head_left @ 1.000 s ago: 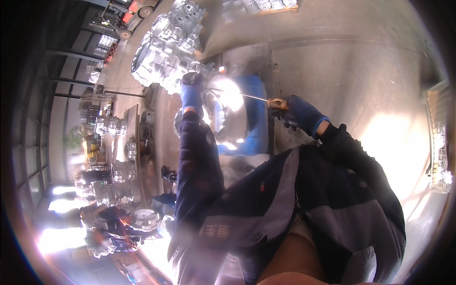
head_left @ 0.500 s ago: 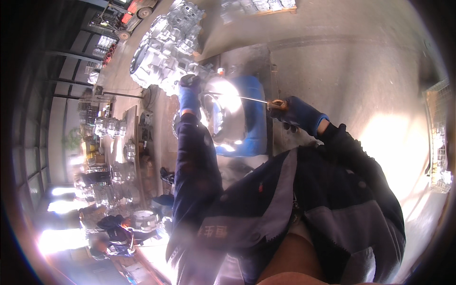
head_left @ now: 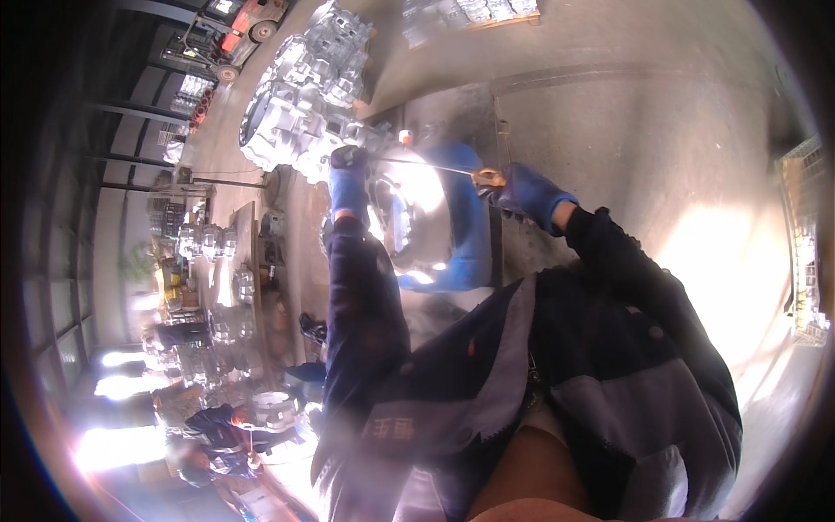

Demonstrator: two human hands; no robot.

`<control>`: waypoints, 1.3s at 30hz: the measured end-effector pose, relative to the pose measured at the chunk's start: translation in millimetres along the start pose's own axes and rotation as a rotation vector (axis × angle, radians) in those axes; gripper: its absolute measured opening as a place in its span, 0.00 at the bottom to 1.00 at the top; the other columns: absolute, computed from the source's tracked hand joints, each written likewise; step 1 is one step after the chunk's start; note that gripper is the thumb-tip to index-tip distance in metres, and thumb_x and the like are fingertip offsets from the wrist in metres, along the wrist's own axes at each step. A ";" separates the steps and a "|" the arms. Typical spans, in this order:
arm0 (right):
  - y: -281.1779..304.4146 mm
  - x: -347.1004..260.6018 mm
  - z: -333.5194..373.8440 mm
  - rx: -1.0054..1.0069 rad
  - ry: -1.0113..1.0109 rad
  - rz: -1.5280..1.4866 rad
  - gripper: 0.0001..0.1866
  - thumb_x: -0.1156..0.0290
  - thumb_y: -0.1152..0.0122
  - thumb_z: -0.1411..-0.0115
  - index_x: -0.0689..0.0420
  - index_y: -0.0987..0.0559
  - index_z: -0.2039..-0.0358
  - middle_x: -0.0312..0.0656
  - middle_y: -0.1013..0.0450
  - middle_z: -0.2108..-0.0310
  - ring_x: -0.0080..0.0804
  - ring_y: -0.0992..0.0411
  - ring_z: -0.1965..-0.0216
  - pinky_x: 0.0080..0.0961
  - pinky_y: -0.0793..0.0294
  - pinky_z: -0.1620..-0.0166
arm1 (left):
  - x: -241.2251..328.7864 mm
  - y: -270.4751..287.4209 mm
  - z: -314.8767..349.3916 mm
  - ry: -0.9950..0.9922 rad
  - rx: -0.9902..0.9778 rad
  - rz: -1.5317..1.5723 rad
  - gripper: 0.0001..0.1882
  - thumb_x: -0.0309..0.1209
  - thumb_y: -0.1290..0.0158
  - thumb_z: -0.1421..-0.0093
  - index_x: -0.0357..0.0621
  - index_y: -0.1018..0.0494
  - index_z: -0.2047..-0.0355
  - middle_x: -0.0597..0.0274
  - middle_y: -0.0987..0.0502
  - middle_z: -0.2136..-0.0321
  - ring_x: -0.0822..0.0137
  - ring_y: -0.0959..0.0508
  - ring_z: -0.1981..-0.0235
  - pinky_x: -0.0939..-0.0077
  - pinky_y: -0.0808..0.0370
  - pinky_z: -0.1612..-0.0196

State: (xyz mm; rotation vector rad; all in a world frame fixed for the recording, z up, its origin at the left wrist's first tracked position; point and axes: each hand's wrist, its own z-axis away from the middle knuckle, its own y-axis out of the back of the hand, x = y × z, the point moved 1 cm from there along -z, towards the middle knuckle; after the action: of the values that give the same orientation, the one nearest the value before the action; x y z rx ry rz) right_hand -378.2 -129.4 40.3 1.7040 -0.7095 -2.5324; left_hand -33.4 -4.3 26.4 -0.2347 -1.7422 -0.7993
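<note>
Both my hands wear blue gloves. My left hand (head_left: 350,181) reaches out to the far end of a thin metal rod (head_left: 430,164) and rests against a shiny cast metal housing (head_left: 416,204) lying in a blue cradle (head_left: 470,228). My right hand (head_left: 526,193) grips the orange handle (head_left: 487,177) of that rod, which lies across the top of the housing. Glare hides the housing's middle. I cannot tell whether my left fingers close around anything.
A stack of grey cast metal housings (head_left: 300,113) stands just beyond my left hand. More castings line benches (head_left: 213,287) to the left. Another person (head_left: 213,431) in dark clothes bends over a round part at the lower left. Bare concrete floor (head_left: 661,130) spreads to the right.
Both hands and the rod stay at the housing; only small shifts in view. The person at the lower left has moved a little.
</note>
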 end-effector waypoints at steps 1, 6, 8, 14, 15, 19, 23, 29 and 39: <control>0.4 -1.0 -1.5 -0.011 0.104 -0.050 0.20 0.72 0.47 0.42 0.53 0.26 0.48 0.44 0.31 0.45 0.39 0.29 0.50 0.29 0.29 0.50 | -0.5 0.5 0.2 -0.004 0.012 -0.006 0.11 0.28 0.43 0.44 0.42 0.28 0.61 0.68 0.28 0.77 0.76 0.32 0.79 0.79 0.33 0.76; 11.8 5.7 -9.7 0.039 0.060 -0.061 0.18 0.72 0.49 0.40 0.54 0.25 0.49 0.42 0.30 0.46 0.38 0.30 0.48 0.30 0.30 0.48 | -3.1 2.7 -1.4 -0.014 0.005 -0.005 0.12 0.30 0.42 0.43 0.42 0.29 0.60 0.68 0.27 0.75 0.76 0.32 0.78 0.79 0.33 0.74; 12.8 7.0 -14.5 0.109 0.002 -0.060 0.18 0.73 0.49 0.40 0.54 0.25 0.49 0.40 0.28 0.48 0.35 0.29 0.51 0.28 0.29 0.51 | -4.9 2.6 -3.7 0.000 0.007 -0.022 0.12 0.30 0.42 0.43 0.42 0.29 0.60 0.68 0.27 0.75 0.76 0.32 0.78 0.79 0.33 0.74; 10.7 6.7 -29.1 0.055 0.001 -0.264 0.17 0.58 0.44 0.40 0.50 0.24 0.52 0.35 0.29 0.75 0.22 0.32 0.83 0.21 0.34 0.80 | -9.7 5.2 -9.3 0.040 -0.007 -0.073 0.13 0.29 0.41 0.44 0.42 0.29 0.60 0.67 0.28 0.75 0.75 0.32 0.79 0.78 0.33 0.75; 12.0 7.3 -30.1 0.055 -0.013 -0.228 0.17 0.58 0.45 0.40 0.49 0.24 0.52 0.35 0.29 0.76 0.21 0.33 0.84 0.22 0.35 0.82 | -10.3 6.5 -9.6 0.045 0.011 -0.098 0.13 0.28 0.41 0.44 0.42 0.29 0.60 0.67 0.28 0.75 0.75 0.32 0.79 0.78 0.33 0.75; 15.3 6.9 -29.2 0.013 -0.159 -0.169 0.18 0.63 0.50 0.37 0.50 0.27 0.47 0.33 0.25 0.65 0.19 0.32 0.79 0.20 0.32 0.79 | -12.4 5.4 -8.4 0.013 -0.024 0.038 0.13 0.28 0.41 0.44 0.42 0.29 0.59 0.67 0.28 0.75 0.75 0.32 0.79 0.78 0.33 0.76; 17.4 -0.8 -25.7 0.019 -0.154 -0.313 0.19 0.60 0.51 0.36 0.53 0.27 0.48 0.34 0.25 0.63 0.22 0.32 0.77 0.21 0.30 0.74 | -8.7 5.2 -9.1 0.045 0.000 -0.086 0.12 0.29 0.43 0.43 0.42 0.29 0.59 0.67 0.28 0.75 0.75 0.33 0.79 0.78 0.34 0.76; 18.8 -10.5 -23.0 -0.044 -0.172 -0.093 0.20 0.61 0.50 0.37 0.54 0.27 0.46 0.36 0.27 0.50 0.26 0.28 0.61 0.21 0.30 0.56 | -2.8 2.2 -2.8 0.023 -0.002 -0.039 0.12 0.29 0.43 0.43 0.42 0.29 0.59 0.67 0.28 0.76 0.75 0.33 0.80 0.78 0.35 0.77; 10.2 8.7 -43.2 0.041 -0.134 -0.173 0.18 0.60 0.46 0.38 0.54 0.25 0.52 0.39 0.29 0.60 0.27 0.30 0.67 0.24 0.32 0.63 | 0.1 4.0 -6.1 0.085 0.007 -0.072 0.11 0.27 0.43 0.44 0.42 0.29 0.61 0.67 0.27 0.77 0.76 0.32 0.80 0.79 0.34 0.78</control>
State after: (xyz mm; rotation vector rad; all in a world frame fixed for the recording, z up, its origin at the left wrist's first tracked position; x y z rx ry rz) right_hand -346.2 -156.4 23.2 1.6899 -0.6507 -2.7899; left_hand -26.5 -5.1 28.8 -0.1322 -1.6806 -0.8433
